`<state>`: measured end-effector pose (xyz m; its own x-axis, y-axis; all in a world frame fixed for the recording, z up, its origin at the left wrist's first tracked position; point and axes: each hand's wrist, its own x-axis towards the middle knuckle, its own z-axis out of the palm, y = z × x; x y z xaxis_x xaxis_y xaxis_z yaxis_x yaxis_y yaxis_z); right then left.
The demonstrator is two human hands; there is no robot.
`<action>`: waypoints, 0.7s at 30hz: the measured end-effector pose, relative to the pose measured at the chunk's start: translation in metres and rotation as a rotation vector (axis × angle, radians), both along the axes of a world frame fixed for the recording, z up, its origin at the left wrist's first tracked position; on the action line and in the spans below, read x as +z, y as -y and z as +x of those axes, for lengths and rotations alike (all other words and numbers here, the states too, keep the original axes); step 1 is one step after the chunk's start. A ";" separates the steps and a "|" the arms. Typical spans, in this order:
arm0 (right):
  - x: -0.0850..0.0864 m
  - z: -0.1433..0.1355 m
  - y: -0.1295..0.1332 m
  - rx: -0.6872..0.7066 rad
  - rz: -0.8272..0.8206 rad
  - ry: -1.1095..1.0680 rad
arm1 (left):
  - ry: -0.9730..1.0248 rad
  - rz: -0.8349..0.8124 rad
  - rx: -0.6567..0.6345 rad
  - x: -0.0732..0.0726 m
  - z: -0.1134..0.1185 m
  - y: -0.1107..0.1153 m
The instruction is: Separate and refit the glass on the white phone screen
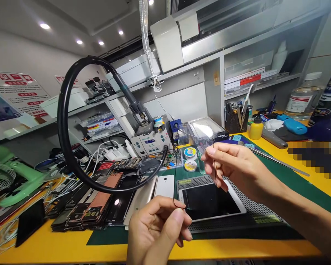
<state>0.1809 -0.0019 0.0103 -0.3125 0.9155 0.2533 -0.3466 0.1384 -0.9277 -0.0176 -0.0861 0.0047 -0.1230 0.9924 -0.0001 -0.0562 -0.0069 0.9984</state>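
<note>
A thin dark wire loops up in front of me, one end pinched between the thumb and finger of my left hand. My right hand, higher and to the right, pinches another part of the same wire, which hangs down past its fingers. Below and behind both hands lies a white-framed phone with a dark screen, on a perforated grey mat. The wire's upper part is faint against the background.
Stacked phone parts and a white phone lie left of the mat. A thick black hose arches over them from a soldering station. Tape spools, a yellow bottle and tweezers lie farther back. A green fan stands left.
</note>
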 end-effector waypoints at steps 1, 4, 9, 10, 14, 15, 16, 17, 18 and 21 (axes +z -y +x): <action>0.000 0.000 0.001 -0.004 0.009 0.011 | -0.019 0.005 0.011 -0.001 0.001 0.000; 0.000 0.000 0.002 -0.008 0.020 0.021 | -0.044 -0.008 0.027 -0.001 0.002 0.000; 0.000 -0.001 0.001 -0.014 0.025 0.055 | -0.050 -0.029 0.038 0.001 0.004 -0.002; 0.000 -0.001 0.001 -0.015 0.020 0.059 | -0.051 -0.027 0.039 0.001 0.004 -0.002; 0.000 -0.002 0.000 0.006 -0.039 0.039 | -0.034 -0.035 0.042 0.001 0.006 -0.001; 0.000 -0.003 0.000 0.018 -0.060 0.028 | -0.028 -0.035 0.044 0.001 0.006 -0.001; 0.001 -0.003 0.000 0.029 -0.080 0.021 | -0.023 -0.034 0.047 0.001 0.006 -0.001; 0.001 -0.003 0.000 0.040 -0.097 0.017 | -0.019 -0.032 0.050 0.002 0.006 -0.001; 0.001 -0.003 0.000 0.049 -0.112 0.013 | -0.015 -0.031 0.054 0.002 0.006 0.000; 0.001 -0.002 0.000 0.070 -0.142 0.004 | -0.005 -0.037 0.057 0.003 0.007 0.001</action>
